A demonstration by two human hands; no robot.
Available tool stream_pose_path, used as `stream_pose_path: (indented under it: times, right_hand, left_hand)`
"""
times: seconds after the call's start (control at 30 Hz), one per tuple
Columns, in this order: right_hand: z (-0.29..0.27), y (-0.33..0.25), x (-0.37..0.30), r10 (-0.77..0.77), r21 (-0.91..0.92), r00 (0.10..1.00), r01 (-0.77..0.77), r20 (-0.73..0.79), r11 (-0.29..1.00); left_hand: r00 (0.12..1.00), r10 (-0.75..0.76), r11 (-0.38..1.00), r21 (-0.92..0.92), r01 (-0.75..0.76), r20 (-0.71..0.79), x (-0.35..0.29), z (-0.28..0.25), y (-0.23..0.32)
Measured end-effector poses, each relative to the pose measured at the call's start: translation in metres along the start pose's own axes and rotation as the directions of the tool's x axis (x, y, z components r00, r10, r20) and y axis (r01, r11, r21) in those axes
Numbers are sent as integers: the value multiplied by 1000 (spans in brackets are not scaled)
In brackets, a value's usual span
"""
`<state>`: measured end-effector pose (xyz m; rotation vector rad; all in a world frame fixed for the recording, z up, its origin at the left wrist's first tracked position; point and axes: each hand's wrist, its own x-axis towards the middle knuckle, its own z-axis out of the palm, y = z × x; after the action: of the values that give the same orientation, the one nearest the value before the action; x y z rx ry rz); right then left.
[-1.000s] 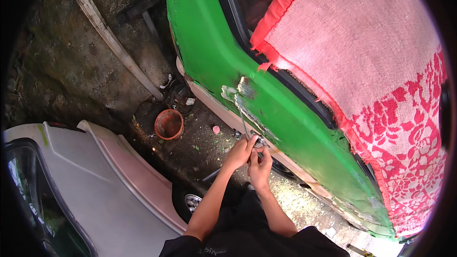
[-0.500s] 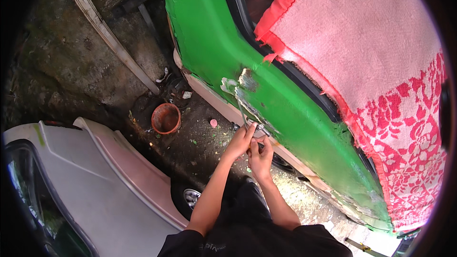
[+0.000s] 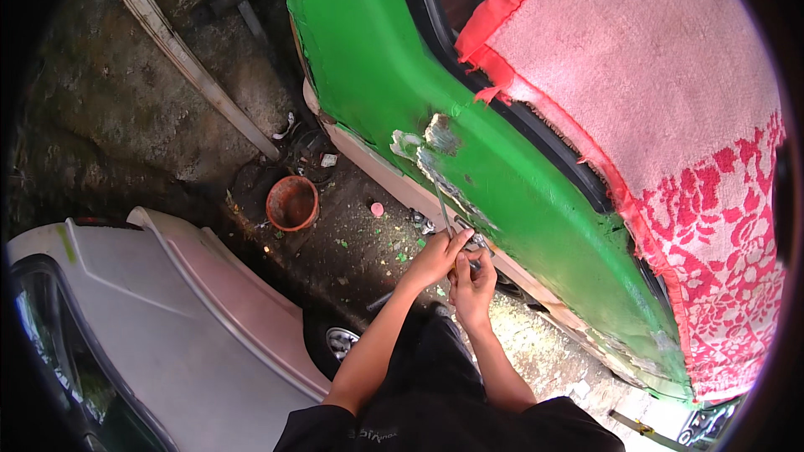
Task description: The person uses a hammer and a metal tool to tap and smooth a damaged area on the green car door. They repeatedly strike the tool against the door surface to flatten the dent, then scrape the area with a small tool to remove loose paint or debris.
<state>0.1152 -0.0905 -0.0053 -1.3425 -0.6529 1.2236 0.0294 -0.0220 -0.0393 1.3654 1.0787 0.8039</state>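
Observation:
Both my hands are closed close together in front of the green car body panel (image 3: 360, 59). From between them a long thin metal rod (image 3: 442, 205), like a screwdriver shaft, slants up toward a chipped patch (image 3: 441, 136) of bare, flaking filler. My left hand (image 3: 437, 259) is wrapped around the rod's lower part. A small shiny metal piece (image 3: 478, 243) sits at the fingertips of both hands. My right hand (image 3: 473, 291) pinches that piece from below, its fingers curled. What the palms cover is hidden.
A pink and red patterned towel (image 3: 628, 75) drapes over the green car's window. At left stands a grey car (image 3: 193, 318). A brown pot (image 3: 293, 203), a pink cap (image 3: 377, 209) and paint flakes lie on the floor. A long metal strip (image 3: 180, 50) leans at upper left.
My two hands have shifted slightly right and down with the rod and metal piece, away from the chipped patch. The view has shifted slightly too.

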Motion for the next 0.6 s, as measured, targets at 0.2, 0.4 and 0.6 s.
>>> stream_pose_path:
  times: [0.2, 0.4, 0.6]
  right_hand:
    - [27, 21, 7, -14, 36, 1000, 14, -3, 999]
    - [19, 8, 26, -58, -18, 998, 59, 26, 998]
    - [2, -10, 4, -13, -25, 1000, 12, -10, 1000]
  left_hand:
    - [989, -119, 991, 63, 114, 83, 7, -33, 3]
    - [983, -172, 975, -130, 179, 62, 17, -28, 22]
    - [998, -67, 994, -81, 68, 12, 6, 0, 6]
